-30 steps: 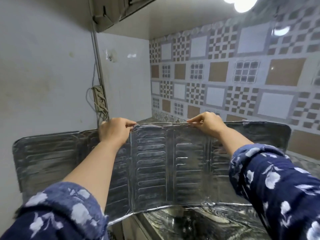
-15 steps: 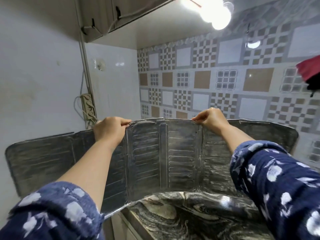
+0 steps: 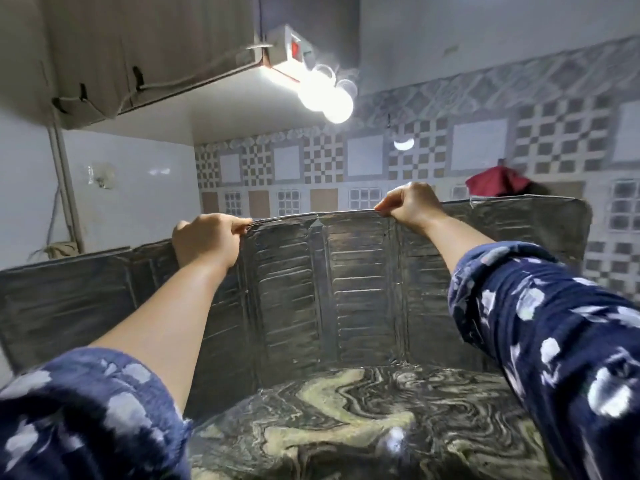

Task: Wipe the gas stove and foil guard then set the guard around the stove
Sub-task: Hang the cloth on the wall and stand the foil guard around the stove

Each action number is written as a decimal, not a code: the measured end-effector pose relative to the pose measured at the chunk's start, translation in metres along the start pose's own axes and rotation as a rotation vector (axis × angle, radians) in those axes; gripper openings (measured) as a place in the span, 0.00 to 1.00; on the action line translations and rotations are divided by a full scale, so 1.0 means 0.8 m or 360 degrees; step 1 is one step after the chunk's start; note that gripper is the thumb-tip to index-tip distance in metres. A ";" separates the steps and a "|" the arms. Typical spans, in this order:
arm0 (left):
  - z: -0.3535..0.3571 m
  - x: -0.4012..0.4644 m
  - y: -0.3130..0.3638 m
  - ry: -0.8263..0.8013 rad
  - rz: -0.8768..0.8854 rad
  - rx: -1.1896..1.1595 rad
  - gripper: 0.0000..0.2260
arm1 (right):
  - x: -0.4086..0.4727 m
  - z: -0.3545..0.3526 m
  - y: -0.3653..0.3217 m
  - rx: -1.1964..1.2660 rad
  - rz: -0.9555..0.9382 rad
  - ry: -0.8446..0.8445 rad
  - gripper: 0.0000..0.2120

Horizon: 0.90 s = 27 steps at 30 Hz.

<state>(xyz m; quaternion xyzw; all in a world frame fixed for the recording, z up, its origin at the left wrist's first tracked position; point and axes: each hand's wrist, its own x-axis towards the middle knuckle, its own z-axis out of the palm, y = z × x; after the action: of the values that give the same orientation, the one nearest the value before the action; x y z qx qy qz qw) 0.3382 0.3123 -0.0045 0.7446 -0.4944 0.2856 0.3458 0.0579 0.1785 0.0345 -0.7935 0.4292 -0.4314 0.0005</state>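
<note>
- Two forearms in dark blue sleeves with a pale floral print were seen nearest the camera, reaching forward from the lower corners of the view.
- A marbled countertop (image 3: 363,420), swirled in black and cream, was laid out between the arms, with a small bright reflection caught on it.
- The foil guard (image 3: 356,289) was stood upright at the back of the countertop, folded into several ribbed panels and bent in a shallow curve open toward the camera.
- One outer panel was stretched to the left along the white wall, and another was extended to the right in front of the tiled wall.
- The left hand (image 3: 207,240) was curled over the guard's top edge, which was pinched between thumb and fingers.
- The right hand (image 3: 410,206) was placed further along the same edge and slightly higher, the rim being nipped between thumb and bent fingertips.
- A patterned tiled wall (image 3: 485,150) of checks and plain squares was visible behind the guard.
- A red cloth (image 3: 497,181) was hung on that wall above the guard's right panel.
- A lit bulb (image 3: 329,98) was mounted under an overhead cabinet (image 3: 138,46), with cables clipped along its edge.
</note>
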 end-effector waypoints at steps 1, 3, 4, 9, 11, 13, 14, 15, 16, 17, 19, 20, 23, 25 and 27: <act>0.007 0.006 0.018 0.0000 0.0016 -0.0019 0.12 | 0.005 -0.013 0.014 -0.0027 0.0004 0.0034 0.09; 0.025 0.018 0.058 -0.0016 0.0047 -0.0077 0.12 | 0.014 -0.040 0.045 -0.0098 0.0013 0.0086 0.09; 0.034 0.023 0.078 -0.0019 0.0062 -0.0111 0.12 | 0.018 -0.055 0.061 -0.0127 0.0021 0.0111 0.09; 0.090 0.052 0.188 0.0068 0.0206 -0.0169 0.13 | 0.033 -0.130 0.150 -0.0277 0.0042 0.0205 0.08; 0.116 0.060 0.237 0.0075 0.0234 -0.0199 0.15 | 0.034 -0.161 0.190 -0.0342 0.0063 0.0206 0.08; 0.145 0.061 0.283 0.0082 0.0251 -0.0283 0.17 | 0.030 -0.191 0.231 -0.0393 0.0090 0.0214 0.08; 0.158 0.058 0.306 0.0091 0.0268 -0.0318 0.17 | 0.026 -0.205 0.251 -0.0418 0.0098 0.0224 0.07; 0.173 0.055 0.329 0.0097 0.0299 -0.0342 0.16 | 0.022 -0.218 0.272 -0.0444 0.0110 0.0237 0.07; 0.186 0.051 0.351 0.0104 0.0338 -0.0364 0.16 | 0.017 -0.230 0.292 -0.0472 0.0117 0.0252 0.07; 0.199 0.048 0.373 0.0111 0.0386 -0.0388 0.17 | 0.011 -0.242 0.312 -0.0500 0.0126 0.0267 0.07; 0.218 0.040 0.416 0.0125 0.0458 -0.0491 0.16 | 0.001 -0.264 0.351 -0.0550 0.0152 0.0292 0.06; 0.226 0.035 0.437 0.0119 0.0485 -0.0560 0.14 | -0.003 -0.275 0.369 -0.0570 0.0176 0.0295 0.06; 0.250 0.017 0.491 0.0073 0.0569 -0.0706 0.11 | -0.017 -0.296 0.418 -0.0625 0.0261 0.0282 0.07; 0.268 0.003 0.521 0.0036 0.0604 -0.0753 0.11 | -0.032 -0.301 0.450 -0.0630 0.0321 0.0275 0.07; 0.290 -0.010 0.545 -0.0047 0.0627 -0.0783 0.11 | -0.052 -0.302 0.479 -0.0611 0.0392 0.0275 0.07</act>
<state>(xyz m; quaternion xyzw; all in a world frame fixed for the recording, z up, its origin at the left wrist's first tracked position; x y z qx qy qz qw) -0.0522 0.0133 -0.0479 0.5325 -0.6884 0.2081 0.4464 -0.3794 0.0542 0.0153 -0.6809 0.5954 -0.4047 -0.1345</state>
